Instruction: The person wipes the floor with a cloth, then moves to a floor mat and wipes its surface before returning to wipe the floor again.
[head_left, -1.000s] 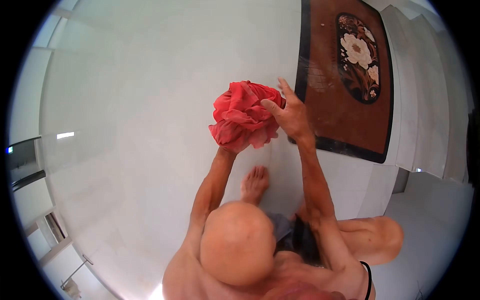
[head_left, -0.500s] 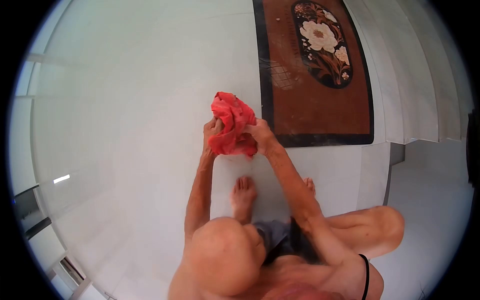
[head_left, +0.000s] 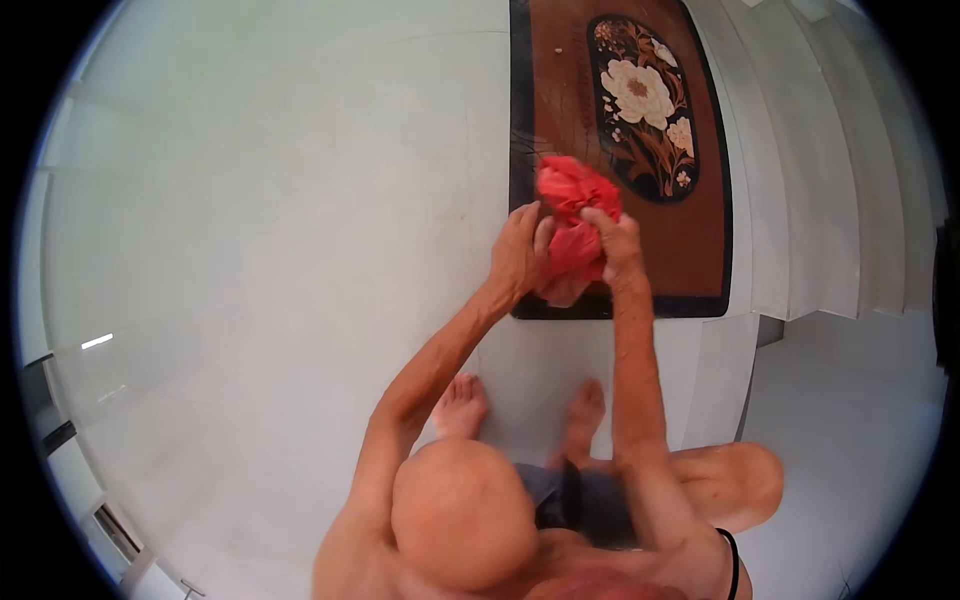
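Observation:
A bunched red cloth [head_left: 577, 190] is held up between my two hands, overlapping the lower left part of the brown mat [head_left: 670, 240] in this view. My left hand [head_left: 521, 245] grips its left side, fingers curled against the folds. On the right, my right hand [head_left: 618, 240] is closed round the cloth, its thumb pressed on top. The cloth is crumpled and twisted, slightly blurred at its lower end. Some of my fingertips are hidden behind it.
The mat has a black border and an oval panel of white flowers [head_left: 640, 95]. Pale steps [head_left: 830, 170] rise along the right. Light floor [head_left: 280, 220] spreads to the left. My bare feet [head_left: 462, 405] and bent knees [head_left: 462, 510] are below my hands.
Both hands have moved right with the cloth, from over the pale floor to over the mat's edge. The cloth is now bunched more tightly.

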